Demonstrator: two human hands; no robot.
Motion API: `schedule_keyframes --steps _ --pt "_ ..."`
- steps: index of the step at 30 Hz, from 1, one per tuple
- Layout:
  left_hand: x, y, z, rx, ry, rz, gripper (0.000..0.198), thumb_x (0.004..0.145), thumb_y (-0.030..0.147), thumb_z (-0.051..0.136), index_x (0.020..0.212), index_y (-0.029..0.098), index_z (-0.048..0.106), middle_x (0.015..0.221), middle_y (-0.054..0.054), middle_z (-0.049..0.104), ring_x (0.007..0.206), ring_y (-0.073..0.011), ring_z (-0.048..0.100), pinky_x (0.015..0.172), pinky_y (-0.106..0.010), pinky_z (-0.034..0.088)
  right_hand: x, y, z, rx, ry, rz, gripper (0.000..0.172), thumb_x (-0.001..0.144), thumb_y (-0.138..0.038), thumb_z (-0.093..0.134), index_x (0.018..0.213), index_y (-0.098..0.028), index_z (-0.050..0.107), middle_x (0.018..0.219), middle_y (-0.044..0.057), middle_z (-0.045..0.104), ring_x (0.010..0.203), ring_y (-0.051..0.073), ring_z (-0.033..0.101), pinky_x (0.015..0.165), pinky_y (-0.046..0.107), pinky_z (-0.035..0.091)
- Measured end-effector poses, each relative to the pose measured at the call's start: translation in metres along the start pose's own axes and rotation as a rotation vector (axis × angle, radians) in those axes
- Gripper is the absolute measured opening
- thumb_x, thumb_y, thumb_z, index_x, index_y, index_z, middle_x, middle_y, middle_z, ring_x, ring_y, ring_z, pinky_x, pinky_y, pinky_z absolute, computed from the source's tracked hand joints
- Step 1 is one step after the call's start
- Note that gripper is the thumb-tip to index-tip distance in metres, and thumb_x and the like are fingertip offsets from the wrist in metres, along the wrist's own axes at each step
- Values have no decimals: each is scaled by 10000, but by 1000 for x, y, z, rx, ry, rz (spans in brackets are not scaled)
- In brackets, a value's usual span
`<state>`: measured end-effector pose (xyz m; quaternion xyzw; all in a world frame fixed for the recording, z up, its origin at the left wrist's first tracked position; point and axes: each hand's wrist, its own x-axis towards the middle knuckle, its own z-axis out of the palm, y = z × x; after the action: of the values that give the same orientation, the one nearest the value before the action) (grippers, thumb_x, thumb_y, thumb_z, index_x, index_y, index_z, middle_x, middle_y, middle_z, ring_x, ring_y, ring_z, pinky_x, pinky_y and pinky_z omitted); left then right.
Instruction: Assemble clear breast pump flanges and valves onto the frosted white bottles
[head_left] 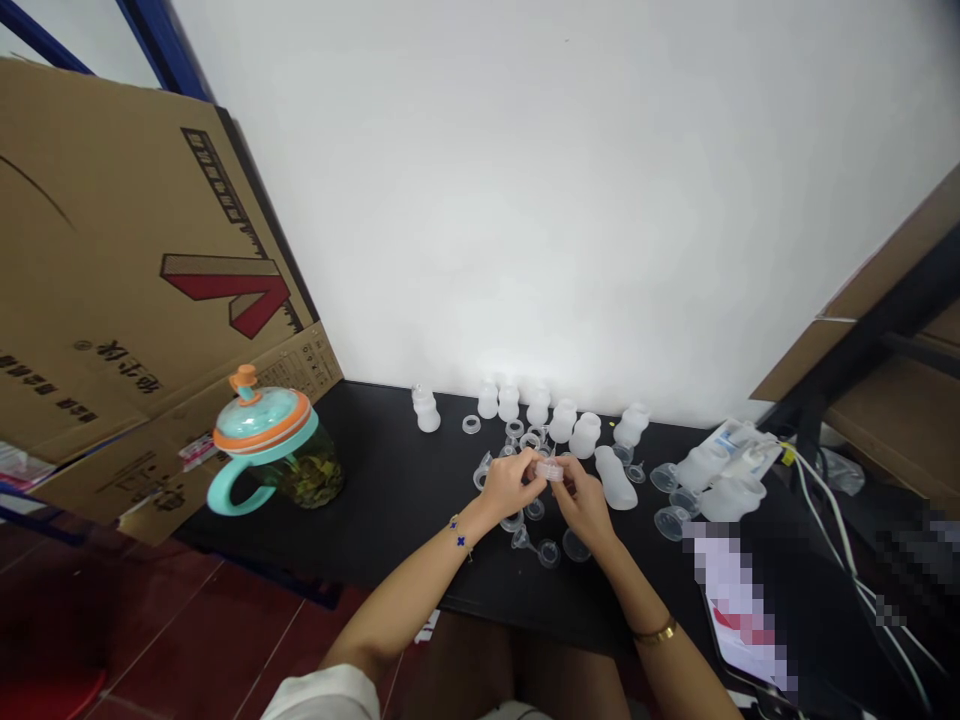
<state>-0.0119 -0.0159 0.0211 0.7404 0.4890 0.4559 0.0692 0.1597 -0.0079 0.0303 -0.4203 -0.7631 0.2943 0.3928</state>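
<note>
My left hand and my right hand meet over the black table, and both pinch a small clear plastic ring part between their fingertips. Under and around them lie several small clear plastic pieces. Beyond them, along the wall, stands a row of white translucent bottle-like parts, with loose clear rings among them. One white bottle part lies on its side just right of my right hand.
A teal and orange lidded cup with leaves inside stands at the table's left. A large cardboard box leans beside it. More white parts and clear caps are piled at right, near white cables.
</note>
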Motion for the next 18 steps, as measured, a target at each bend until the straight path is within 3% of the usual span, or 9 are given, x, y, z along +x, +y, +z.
schedule_keyframes --steps 18 --pt "-1 -3 0 -19 2 24 61 820 188 576 864 189 618 646 23 627 556 -110 584 573 -198 428 0 2 0 -55 -23 -12 240 960 -416 460 1058 -229 573 748 16 695 602 200 667 523 265 459"
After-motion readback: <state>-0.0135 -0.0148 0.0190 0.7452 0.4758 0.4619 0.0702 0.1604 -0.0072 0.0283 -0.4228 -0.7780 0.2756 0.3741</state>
